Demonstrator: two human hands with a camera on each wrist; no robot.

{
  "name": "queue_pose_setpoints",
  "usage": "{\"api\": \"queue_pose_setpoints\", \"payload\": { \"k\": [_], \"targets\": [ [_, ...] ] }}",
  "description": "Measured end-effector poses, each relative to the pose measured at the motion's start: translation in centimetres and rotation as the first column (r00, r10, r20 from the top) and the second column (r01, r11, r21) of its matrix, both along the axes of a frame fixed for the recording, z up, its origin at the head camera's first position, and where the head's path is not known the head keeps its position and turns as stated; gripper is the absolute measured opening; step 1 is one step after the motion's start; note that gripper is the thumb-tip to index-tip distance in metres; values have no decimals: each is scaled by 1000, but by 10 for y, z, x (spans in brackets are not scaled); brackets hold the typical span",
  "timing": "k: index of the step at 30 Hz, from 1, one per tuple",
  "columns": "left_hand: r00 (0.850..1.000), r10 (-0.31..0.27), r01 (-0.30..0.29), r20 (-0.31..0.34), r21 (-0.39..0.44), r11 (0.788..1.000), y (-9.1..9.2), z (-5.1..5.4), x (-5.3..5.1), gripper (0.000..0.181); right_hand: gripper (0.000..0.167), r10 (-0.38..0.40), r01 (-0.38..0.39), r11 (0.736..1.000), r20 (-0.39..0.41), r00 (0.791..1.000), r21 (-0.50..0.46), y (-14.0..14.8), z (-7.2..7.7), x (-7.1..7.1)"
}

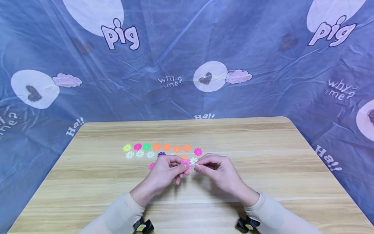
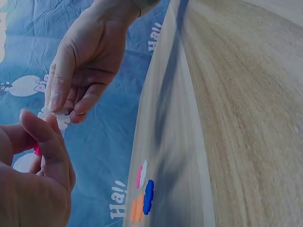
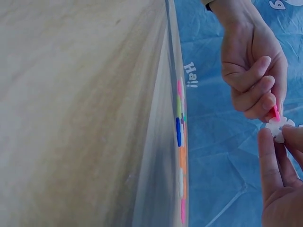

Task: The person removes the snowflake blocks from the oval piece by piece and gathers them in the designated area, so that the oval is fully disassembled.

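Note:
My left hand (image 1: 168,169) pinches a pink notched snowflake disc (image 1: 186,164) between thumb and fingers, above the table. Facing it, my right hand (image 1: 221,169) pinches a white snowflake disc (image 3: 280,127) by its edge. In the right wrist view the pink disc (image 3: 276,112) stands at an angle to the white one, and their rims meet. Whether their notches interlock I cannot tell. In the left wrist view, fingers hide most of the pink disc, while part of the white disc (image 2: 61,119) shows between the two hands.
Loose discs lie in rows on the wooden table (image 1: 263,146) beyond the hands: yellow (image 1: 127,147), green (image 1: 147,146), several orange (image 1: 167,147), several white (image 1: 140,153), pink (image 1: 198,151) and a dark purple one (image 1: 161,153). A blue printed cloth (image 1: 175,104) hangs behind the table.

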State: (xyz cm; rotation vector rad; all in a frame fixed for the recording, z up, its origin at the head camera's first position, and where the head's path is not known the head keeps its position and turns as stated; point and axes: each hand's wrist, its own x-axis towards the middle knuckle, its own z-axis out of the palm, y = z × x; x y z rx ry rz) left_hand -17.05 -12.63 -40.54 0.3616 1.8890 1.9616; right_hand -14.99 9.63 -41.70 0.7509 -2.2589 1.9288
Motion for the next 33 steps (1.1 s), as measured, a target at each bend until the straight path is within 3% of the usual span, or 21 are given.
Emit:
{"api": "queue_pose_setpoints", "payload": {
  "k": [11,20,27,33],
  "targets": [
    [1000,21,-22,-8,-8,1000,-1,-3,0,16,11,-14,14,1000,33,999,3,2,0,0],
    [996,71,-76,-46,-104,992,-5,-2,-1,18,13,-38,37,999,37,999,26,7,-1,0],
    [993,3,-30,-116,-230,973,-6,-2,0,16,19,-82,77,996,99,992,54,13,2,0],
    [983,-25,-32,-182,-306,952,-3,-3,-2,24,23,-103,92,992,128,986,84,19,1,0]
  ]
}}
